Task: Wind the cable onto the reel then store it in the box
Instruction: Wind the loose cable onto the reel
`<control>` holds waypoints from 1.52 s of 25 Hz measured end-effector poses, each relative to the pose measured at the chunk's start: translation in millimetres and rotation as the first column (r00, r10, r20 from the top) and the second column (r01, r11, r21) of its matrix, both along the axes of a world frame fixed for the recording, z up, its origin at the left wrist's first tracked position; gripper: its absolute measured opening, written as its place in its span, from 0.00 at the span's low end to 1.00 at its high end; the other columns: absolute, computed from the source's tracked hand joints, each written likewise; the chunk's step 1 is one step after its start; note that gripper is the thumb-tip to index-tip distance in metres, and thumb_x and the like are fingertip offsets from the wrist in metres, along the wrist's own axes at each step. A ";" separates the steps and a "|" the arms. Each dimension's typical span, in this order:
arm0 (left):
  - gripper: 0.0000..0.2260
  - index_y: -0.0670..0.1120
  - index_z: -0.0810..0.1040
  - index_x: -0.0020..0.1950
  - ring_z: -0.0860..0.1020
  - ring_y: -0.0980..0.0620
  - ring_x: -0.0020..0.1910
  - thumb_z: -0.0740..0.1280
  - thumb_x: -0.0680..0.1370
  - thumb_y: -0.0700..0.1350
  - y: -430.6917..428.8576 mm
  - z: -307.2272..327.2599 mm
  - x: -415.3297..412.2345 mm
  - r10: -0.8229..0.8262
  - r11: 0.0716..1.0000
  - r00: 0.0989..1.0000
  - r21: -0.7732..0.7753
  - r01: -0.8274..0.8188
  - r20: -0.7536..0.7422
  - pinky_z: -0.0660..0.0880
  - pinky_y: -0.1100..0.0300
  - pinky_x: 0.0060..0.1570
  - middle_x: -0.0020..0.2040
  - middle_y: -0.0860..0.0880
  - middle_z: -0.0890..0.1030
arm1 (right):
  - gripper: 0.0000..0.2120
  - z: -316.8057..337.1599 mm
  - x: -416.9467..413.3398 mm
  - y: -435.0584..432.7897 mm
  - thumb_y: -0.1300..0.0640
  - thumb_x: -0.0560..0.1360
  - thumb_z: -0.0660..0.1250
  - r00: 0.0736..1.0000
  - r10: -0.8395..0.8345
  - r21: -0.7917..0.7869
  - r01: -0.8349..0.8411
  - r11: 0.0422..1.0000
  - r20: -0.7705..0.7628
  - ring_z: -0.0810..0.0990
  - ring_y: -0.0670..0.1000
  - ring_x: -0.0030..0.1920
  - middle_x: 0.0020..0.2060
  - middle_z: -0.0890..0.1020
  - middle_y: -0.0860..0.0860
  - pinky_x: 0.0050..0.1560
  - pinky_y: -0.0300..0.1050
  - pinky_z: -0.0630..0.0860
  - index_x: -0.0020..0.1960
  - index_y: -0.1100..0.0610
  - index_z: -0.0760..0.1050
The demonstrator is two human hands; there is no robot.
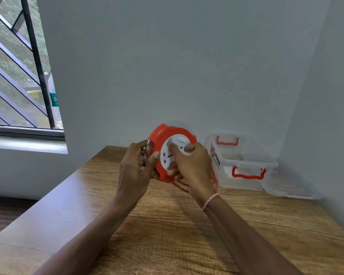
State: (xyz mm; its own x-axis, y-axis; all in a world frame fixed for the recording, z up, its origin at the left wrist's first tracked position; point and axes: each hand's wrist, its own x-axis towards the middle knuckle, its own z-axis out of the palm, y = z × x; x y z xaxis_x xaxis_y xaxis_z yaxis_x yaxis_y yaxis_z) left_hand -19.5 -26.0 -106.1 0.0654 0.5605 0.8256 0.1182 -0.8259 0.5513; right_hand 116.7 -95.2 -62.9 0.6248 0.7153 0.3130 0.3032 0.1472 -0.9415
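- The biggest risk, as I judge it, is the cable (214,178) snagging: an orange loop hangs loose under the right wrist, and winding with it caught there could jam the turn or tug the reel (161,143) out of grip.
- A lesser risk is the reel slipping. It is held in the air above the table (167,225), upright and tilted toward the camera, not resting on anything.
- The left hand (136,169) has its fingers curled round the reel's left edge, thumb pressed on the orange rim.
- The right hand (193,165) has its fingers closed on the white centre disc, apparently gripping its winding knob; the knob itself is hidden.
- The box (240,161), clear with 2 red handles, sits open at the table's far right near the wall corner; a clear lid (292,187) lies just beside it.
- The table is wood-grain, and bare in the near part; plain pale walls, a barred window (18,66) at left.
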 end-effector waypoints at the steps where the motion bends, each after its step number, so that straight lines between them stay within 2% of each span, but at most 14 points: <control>1: 0.15 0.55 0.73 0.63 0.83 0.53 0.49 0.64 0.81 0.60 -0.9 -0.2 1.7 0.001 1.000 1.000 0.007 -0.001 -0.007 0.82 0.65 0.41 0.54 0.48 0.82 | 0.24 -0.5 -0.7 0.3 0.39 0.77 0.73 0.953 0.102 0.015 -0.102 0.995 -0.286 0.85 0.49 0.27 0.36 0.89 0.54 0.28 0.44 0.82 0.57 0.60 0.81; 4: 0.15 0.56 0.73 0.63 0.83 0.56 0.48 0.64 0.80 0.62 0.2 2.0 1.3 0.018 0.999 0.999 -0.047 -0.017 0.030 0.82 0.63 0.40 0.54 0.50 0.82 | 0.20 -1.4 3.7 -4.6 0.42 0.80 0.72 0.922 0.220 0.041 -0.219 0.975 -0.319 0.85 0.51 0.26 0.34 0.89 0.56 0.28 0.42 0.81 0.56 0.60 0.80; 6: 0.17 0.55 0.74 0.63 0.84 0.55 0.48 0.64 0.80 0.64 4.0 3.4 -2.7 0.018 0.994 0.997 -0.107 -0.010 0.077 0.82 0.64 0.38 0.55 0.50 0.83 | 0.20 -1.5 13.3 -8.9 0.40 0.79 0.72 0.959 0.037 0.031 -0.048 0.998 0.281 0.86 0.48 0.30 0.35 0.89 0.51 0.31 0.41 0.80 0.58 0.55 0.78; 8: 0.19 0.53 0.75 0.64 0.86 0.52 0.48 0.65 0.81 0.64 7.2 4.5 -6.4 0.012 0.988 0.994 -0.157 0.005 0.109 0.83 0.65 0.37 0.55 0.49 0.83 | 0.24 -5.4 22.0 -9.9 0.38 0.78 0.72 0.548 -0.242 0.204 0.132 0.970 0.801 0.88 0.50 0.39 0.47 0.89 0.50 0.37 0.41 0.81 0.66 0.52 0.76; 10: 0.19 0.52 0.75 0.65 0.86 0.52 0.47 0.64 0.80 0.63 7.6 4.8 -6.2 0.015 0.986 0.993 -0.168 0.004 0.114 0.82 0.67 0.37 0.55 0.49 0.84 | 0.30 -8.0 21.2 -7.2 0.37 0.79 0.70 0.313 -0.239 0.216 0.106 0.971 0.919 0.89 0.55 0.44 0.59 0.87 0.54 0.40 0.45 0.84 0.74 0.51 0.71; 16: 0.14 0.52 0.74 0.64 0.83 0.69 0.47 0.65 0.82 0.58 3.0 1.2 -0.7 -0.018 0.994 0.998 -0.104 0.024 0.064 0.77 0.76 0.35 0.53 0.58 0.81 | 0.31 -10.2 17.6 -0.5 0.35 0.81 0.64 0.269 -0.172 0.138 0.141 0.980 0.948 0.89 0.54 0.45 0.57 0.88 0.54 0.42 0.44 0.83 0.79 0.48 0.68; 20: 0.12 0.57 0.73 0.62 0.82 0.65 0.50 0.66 0.82 0.60 3.5 0.5 -2.2 -0.007 0.999 1.000 -0.032 0.007 0.008 0.79 0.72 0.37 0.53 0.52 0.81 | 0.31 -10.0 13.1 -1.2 0.33 0.75 0.71 0.670 -0.139 0.043 0.158 0.987 0.729 0.89 0.53 0.45 0.56 0.88 0.54 0.38 0.44 0.85 0.71 0.49 0.73; 22: 0.12 0.58 0.72 0.62 0.81 0.65 0.50 0.65 0.81 0.59 2.5 0.8 -0.3 -0.001 1.000 1.000 0.008 0.001 -0.013 0.78 0.73 0.38 0.53 0.52 0.81 | 0.26 -6.9 4.3 1.8 0.37 0.75 0.75 0.991 0.006 -0.003 -0.005 1.000 0.135 0.88 0.50 0.34 0.47 0.89 0.56 0.26 0.43 0.82 0.62 0.54 0.76; 25: 0.13 0.56 0.73 0.63 0.81 0.63 0.49 0.65 0.81 0.59 2.3 0.4 2.7 0.022 0.999 1.000 0.033 -0.022 -0.009 0.77 0.73 0.39 0.53 0.51 0.81 | 0.23 -3.1 4.3 0.2 0.42 0.77 0.76 0.865 0.222 0.059 -0.219 0.974 -0.450 0.85 0.50 0.26 0.35 0.88 0.59 0.22 0.38 0.75 0.57 0.62 0.78; 27: 0.12 0.58 0.73 0.63 0.82 0.61 0.49 0.65 0.82 0.60 3.9 1.9 -0.2 0.013 1.000 0.999 -0.014 -0.012 0.047 0.79 0.71 0.38 0.54 0.50 0.81 | 0.22 -0.9 9.8 -3.3 0.43 0.78 0.74 0.933 0.243 0.048 -0.239 0.970 -0.266 0.85 0.50 0.27 0.35 0.89 0.57 0.23 0.39 0.77 0.59 0.61 0.78; 29: 0.13 0.55 0.74 0.63 0.85 0.58 0.48 0.66 0.83 0.59 6.9 2.9 -3.8 -0.004 0.997 0.993 -0.079 0.014 0.119 0.80 0.70 0.36 0.56 0.48 0.82 | 0.22 0.3 19.8 -7.4 0.39 0.79 0.71 0.924 -0.005 0.019 -0.002 1.000 0.382 0.86 0.47 0.30 0.38 0.89 0.52 0.30 0.41 0.82 0.60 0.56 0.80; 31: 0.14 0.53 0.74 0.64 0.85 0.55 0.50 0.65 0.82 0.58 8.3 4.5 -5.8 0.007 0.994 0.988 -0.109 0.010 0.153 0.80 0.70 0.38 0.58 0.48 0.83 | 0.22 -2.1 28.3 -10.3 0.38 0.78 0.71 0.487 -0.275 0.232 0.149 0.961 0.829 0.88 0.50 0.37 0.46 0.90 0.51 0.37 0.45 0.85 0.64 0.53 0.80; 33: 0.15 0.52 0.74 0.64 0.86 0.55 0.50 0.65 0.81 0.58 7.4 5.3 -5.8 -0.002 0.993 0.986 -0.118 0.021 0.166 0.80 0.70 0.39 0.57 0.49 0.83 | 0.25 -1.2 26.7 -10.7 0.39 0.78 0.72 0.305 -0.257 0.248 0.069 0.966 0.917 0.89 0.55 0.43 0.58 0.88 0.54 0.41 0.48 0.86 0.69 0.52 0.77; 38: 0.16 0.52 0.74 0.65 0.85 0.64 0.48 0.65 0.81 0.57 4.2 5.3 -2.9 -0.026 0.994 0.990 -0.103 0.041 0.142 0.80 0.71 0.35 0.54 0.58 0.81 | 0.30 -0.1 21.7 -8.9 0.37 0.78 0.71 0.299 -0.243 0.225 0.096 0.970 0.923 0.89 0.57 0.47 0.62 0.85 0.55 0.43 0.47 0.85 0.75 0.50 0.73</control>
